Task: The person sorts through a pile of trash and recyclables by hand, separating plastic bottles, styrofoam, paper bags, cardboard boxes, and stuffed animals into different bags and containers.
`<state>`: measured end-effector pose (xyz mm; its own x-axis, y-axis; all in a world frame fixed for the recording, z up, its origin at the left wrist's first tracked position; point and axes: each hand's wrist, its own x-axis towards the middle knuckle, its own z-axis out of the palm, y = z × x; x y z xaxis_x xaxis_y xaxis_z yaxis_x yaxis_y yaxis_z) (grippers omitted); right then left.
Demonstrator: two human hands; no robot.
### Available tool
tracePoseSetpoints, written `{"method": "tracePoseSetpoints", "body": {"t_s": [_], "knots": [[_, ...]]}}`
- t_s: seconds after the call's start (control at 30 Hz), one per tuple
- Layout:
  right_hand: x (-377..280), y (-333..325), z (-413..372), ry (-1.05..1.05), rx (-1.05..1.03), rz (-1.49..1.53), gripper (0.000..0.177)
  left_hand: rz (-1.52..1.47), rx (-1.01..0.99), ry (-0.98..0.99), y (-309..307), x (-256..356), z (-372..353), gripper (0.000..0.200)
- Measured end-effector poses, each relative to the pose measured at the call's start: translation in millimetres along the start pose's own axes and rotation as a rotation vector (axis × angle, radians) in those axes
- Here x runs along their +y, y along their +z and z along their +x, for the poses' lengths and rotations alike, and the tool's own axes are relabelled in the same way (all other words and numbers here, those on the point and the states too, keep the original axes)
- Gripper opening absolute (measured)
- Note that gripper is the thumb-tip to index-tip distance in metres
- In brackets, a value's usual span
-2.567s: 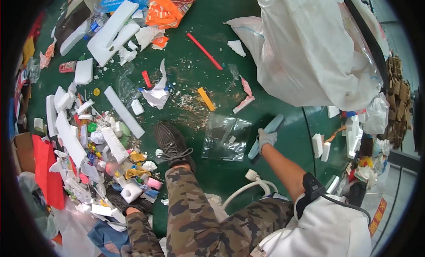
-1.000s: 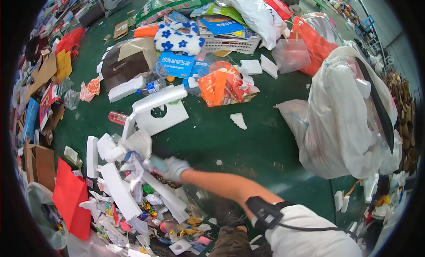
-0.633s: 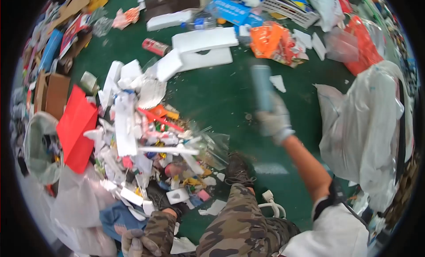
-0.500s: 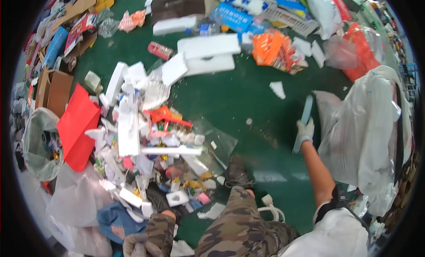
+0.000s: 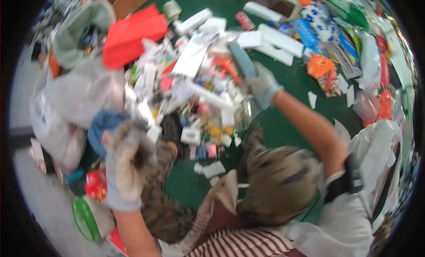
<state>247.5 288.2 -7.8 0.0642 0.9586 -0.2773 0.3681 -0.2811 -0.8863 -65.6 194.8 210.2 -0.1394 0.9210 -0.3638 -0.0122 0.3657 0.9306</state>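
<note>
My right hand [image 5: 261,82], in a pale work glove, is closed around a long light-blue flat strip [image 5: 243,60]. It holds the strip tilted over the right edge of a heap of mixed scraps [image 5: 208,86]. A white foam slab [image 5: 190,60] and orange pieces [image 5: 226,64] lie in the heap to its left. My gloved left hand [image 5: 126,164] is raised at the lower left, above my camouflage trouser leg and beside a blue cloth [image 5: 99,131]. Motion smears its fingers, and I cannot tell whether it holds anything.
A red sheet [image 5: 133,38] lies left of the heap, beside a pale open sack [image 5: 62,47] with scraps inside. White plastic bags [image 5: 84,97] are below it. White foam blocks [image 5: 279,47], an orange wrapper [image 5: 322,71] and a large whitish bag [image 5: 369,146] lie to the right.
My right hand has carried the light-blue strip from the right-hand floor leftward to the heap. My left hand has risen into fuller view. The camera view has turned left.
</note>
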Motion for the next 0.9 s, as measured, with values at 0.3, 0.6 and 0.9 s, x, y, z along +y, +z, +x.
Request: {"method": "tracePoseSetpoints", "body": {"t_s": [0.3,0.6,0.9], "knots": [[-52,90,-123,-0.082,-1.356,-0.812,0.054,-0.173,-0.086,0.078,-30,8,-19,0.034],[123,248,-221,-0.184,-1.007,-0.739,0.035,-0.202,-0.053,0.005,-40,-21,-48,0.033],[66,206,-66,-0.24,-0.728,-0.939,0.049,-0.261,-0.044,0.106,-53,-29,-54,0.03]]}}
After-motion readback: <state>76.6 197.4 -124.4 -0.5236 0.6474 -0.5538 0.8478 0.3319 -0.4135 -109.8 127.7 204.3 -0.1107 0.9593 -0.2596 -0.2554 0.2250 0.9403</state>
